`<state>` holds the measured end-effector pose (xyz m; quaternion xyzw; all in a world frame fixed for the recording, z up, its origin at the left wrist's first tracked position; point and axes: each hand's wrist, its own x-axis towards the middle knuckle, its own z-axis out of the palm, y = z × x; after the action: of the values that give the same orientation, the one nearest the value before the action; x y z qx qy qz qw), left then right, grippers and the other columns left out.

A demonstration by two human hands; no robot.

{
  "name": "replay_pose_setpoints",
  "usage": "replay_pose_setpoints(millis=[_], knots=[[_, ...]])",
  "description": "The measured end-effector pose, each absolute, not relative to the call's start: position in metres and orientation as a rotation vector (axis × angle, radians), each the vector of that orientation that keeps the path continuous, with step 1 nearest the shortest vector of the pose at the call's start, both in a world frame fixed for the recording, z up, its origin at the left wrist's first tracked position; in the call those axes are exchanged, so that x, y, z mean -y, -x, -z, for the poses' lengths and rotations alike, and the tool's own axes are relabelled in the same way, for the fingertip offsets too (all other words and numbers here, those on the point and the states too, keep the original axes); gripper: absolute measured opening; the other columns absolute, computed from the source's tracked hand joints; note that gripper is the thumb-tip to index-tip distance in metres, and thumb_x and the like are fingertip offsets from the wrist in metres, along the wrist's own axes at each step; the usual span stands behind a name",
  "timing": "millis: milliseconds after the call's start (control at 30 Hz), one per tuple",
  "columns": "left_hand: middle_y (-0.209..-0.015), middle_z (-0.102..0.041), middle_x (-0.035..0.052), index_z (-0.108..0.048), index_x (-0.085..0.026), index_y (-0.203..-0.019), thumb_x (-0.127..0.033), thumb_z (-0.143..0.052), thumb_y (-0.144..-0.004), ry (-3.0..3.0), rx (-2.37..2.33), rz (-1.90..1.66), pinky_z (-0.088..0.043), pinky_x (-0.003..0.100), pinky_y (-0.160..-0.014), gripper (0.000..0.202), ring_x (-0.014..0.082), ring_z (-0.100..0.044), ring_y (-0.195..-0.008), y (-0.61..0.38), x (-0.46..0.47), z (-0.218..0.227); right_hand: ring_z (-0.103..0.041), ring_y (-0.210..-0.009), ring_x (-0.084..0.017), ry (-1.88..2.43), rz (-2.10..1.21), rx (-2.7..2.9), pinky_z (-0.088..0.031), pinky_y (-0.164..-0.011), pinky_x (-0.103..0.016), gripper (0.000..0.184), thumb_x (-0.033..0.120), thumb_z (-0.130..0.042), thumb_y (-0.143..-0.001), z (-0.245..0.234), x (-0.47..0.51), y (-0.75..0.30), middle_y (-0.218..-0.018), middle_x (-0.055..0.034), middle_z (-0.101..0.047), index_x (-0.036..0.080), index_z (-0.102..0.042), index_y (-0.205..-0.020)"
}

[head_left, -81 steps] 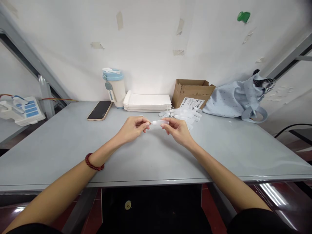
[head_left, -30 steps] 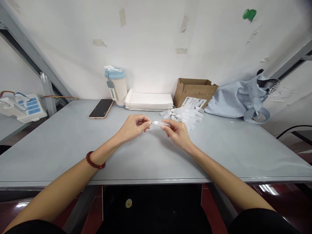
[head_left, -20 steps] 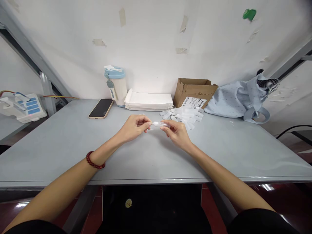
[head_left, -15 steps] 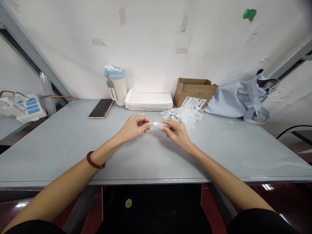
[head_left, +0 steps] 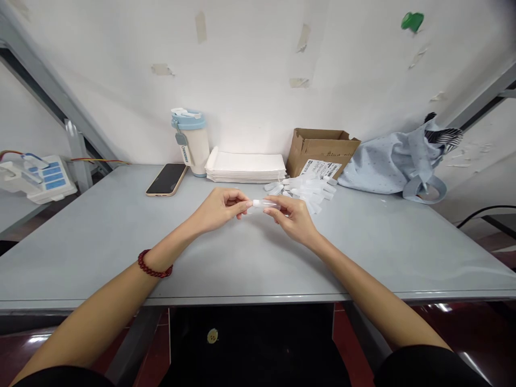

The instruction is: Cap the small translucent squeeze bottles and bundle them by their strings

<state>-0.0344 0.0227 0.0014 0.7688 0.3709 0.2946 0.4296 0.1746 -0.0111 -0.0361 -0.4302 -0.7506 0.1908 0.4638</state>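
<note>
A small clear plastic bottle (head_left: pixel 266 203) with a white cap lies sideways between my two hands, a little above the table. My right hand (head_left: pixel 294 215) is closed around the clear body, thumb and fingers pinching it. At the other end, my left hand (head_left: pixel 228 207) has thumb and index finger pressed together at the cap; the fingertips hide the very tip. Just behind my right hand is a loose pile of similar translucent bottles (head_left: pixel 310 191). A dark red bead bracelet (head_left: pixel 155 266) circles my left wrist.
On the grey table (head_left: pixel 250 263), a phone (head_left: pixel 167 179), a blue-lidded tumbler (head_left: pixel 193 145) and a stack of white envelopes (head_left: pixel 245 166) stand along the back. Right of them are an open cardboard box (head_left: pixel 322 153) and a light blue cloth bag (head_left: pixel 382 164). A power strip (head_left: pixel 48 177) is at far left.
My left fingers have shifted slightly right and up against the cap, covering the thin tip that showed before. My right hand has stayed nearly still on the bottle.
</note>
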Motion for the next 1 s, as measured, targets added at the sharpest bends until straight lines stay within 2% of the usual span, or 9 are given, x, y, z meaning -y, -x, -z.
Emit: replay_pose_setpoints(millis=[200, 1000], knots=[[-0.065, -0.061, 0.0021, -0.064, -0.013, -0.07, -0.039, -0.058, -0.086, -1.925, -1.033, -0.766, -0.038, 0.021, -0.054, 0.031, 0.0098, -0.052, -0.058, 0.039, -0.0273, -0.0064, -0.056, -0.058, -0.011, 1.097, -0.454, 1.811, -0.046, -0.054, -0.025, 0.023, 0.03, -0.062, -0.086, 0.0347, 0.008, -0.1786, -0.083, -0.0049, -0.071, 0.016, -0.071, -0.101], [-0.064, -0.061, -0.0001, -0.061, -0.014, -0.068, -0.03, -0.058, -0.084, -1.854, -0.886, -0.6, -0.043, 0.022, -0.06, 0.023, 0.0098, -0.055, -0.059, 0.0376, -0.0251, -0.0029, -0.055, -0.057, -0.011, 1.099, -0.487, 1.884, -0.044, -0.054, -0.024, 0.023, 0.03, -0.059, -0.088, 0.039, 0.0106, -0.1778, -0.073, -0.0033, -0.067, 0.016, -0.071, -0.1]])
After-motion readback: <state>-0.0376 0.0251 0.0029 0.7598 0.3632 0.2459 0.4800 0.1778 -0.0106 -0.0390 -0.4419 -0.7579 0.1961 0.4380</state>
